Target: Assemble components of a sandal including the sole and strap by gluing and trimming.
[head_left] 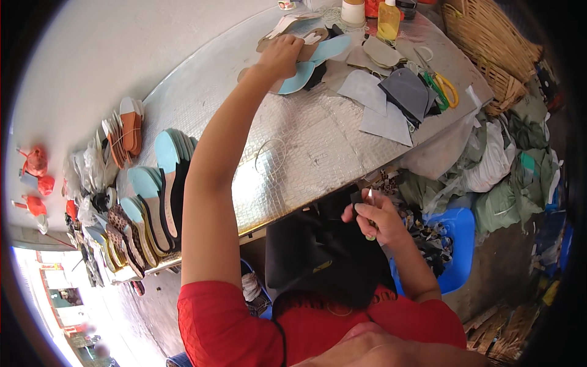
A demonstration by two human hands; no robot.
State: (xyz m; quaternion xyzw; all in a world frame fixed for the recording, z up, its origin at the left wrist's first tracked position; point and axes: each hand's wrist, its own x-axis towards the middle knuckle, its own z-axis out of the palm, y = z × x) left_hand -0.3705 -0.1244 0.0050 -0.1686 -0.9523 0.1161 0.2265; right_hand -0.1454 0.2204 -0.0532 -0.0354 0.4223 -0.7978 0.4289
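Observation:
My left hand [282, 58] reaches to the far part of the table. Its fingers are closed over a brown insole in a loose pile, and their tips are partly hidden. Light blue insoles [299, 78] lie beside and under that hand. In front of my body, past the table's near edge, my right hand [380, 219] is closed around a lighter [370, 236], mostly hidden by the fingers. A small flame [370, 193] burns above the thumb. Against the flame and fingers shows a small black strip [356, 197]; which fingers hold it I cannot tell.
Stacked blue and black insoles [171, 159] line the table's left end. Grey cut pieces [406, 92] and scissors [449, 92] lie on the right side of the silvery table [318, 153]. A yellow bottle [388, 21] stands behind. A blue tub [461, 244] of scraps sits below.

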